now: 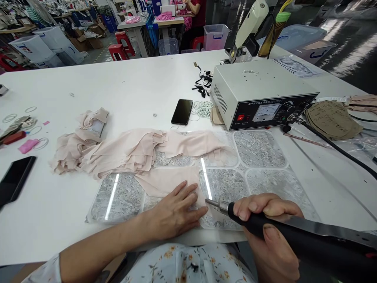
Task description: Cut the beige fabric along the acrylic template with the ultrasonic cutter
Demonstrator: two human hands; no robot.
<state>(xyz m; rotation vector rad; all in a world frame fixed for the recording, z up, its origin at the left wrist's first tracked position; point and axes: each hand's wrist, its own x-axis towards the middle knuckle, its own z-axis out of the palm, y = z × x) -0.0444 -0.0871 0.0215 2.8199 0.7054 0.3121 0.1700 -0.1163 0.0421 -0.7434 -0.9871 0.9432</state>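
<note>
My left hand (176,210) lies flat with fingers stretched on a pale pink fabric piece (165,181), pressing it onto a scratched glass cutting plate (259,153). My right hand (265,232) is closed round a black handheld cutting tool (282,230). Its metal tip points left and sits at the fabric's edge, just right of my left fingertips. A pile of the same pink fabric pieces (123,151) lies across the plate's far left part.
A white control box with a meter (259,96) stands behind the plate, and its black cable (332,145) runs right. A black phone (182,111), white elastic rings (203,108) and black scraps (203,84) lie nearby. Another phone (14,179) rests at the left edge.
</note>
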